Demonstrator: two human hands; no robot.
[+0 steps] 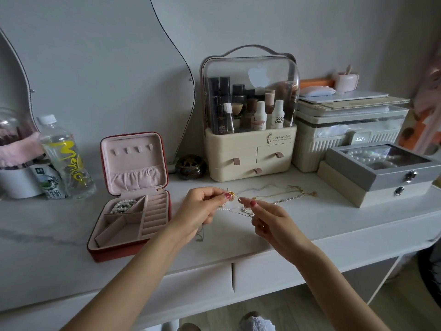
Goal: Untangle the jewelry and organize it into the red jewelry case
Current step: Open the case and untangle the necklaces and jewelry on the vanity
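The red jewelry case (112, 253) lies open on the white table, lid upright, pink lining inside. A pearl bracelet (122, 205) sits in its back-left compartment. My left hand (202, 211) pinches a small gold pendant (231, 194) just above the table. My right hand (269, 220) pinches a thin chain close beside it. A tangle of gold and silver chains (286, 195) trails from between my hands to the right across the table. Silver strands hang below my fingers.
A cream cosmetics organizer (250, 151) stands behind the chains. Stacked grey and beige jewelry boxes (381, 177) sit at the right. A water bottle (64, 158) and a small carton stand left of the case. A dark round pot (191, 167) sits by the mirror base.
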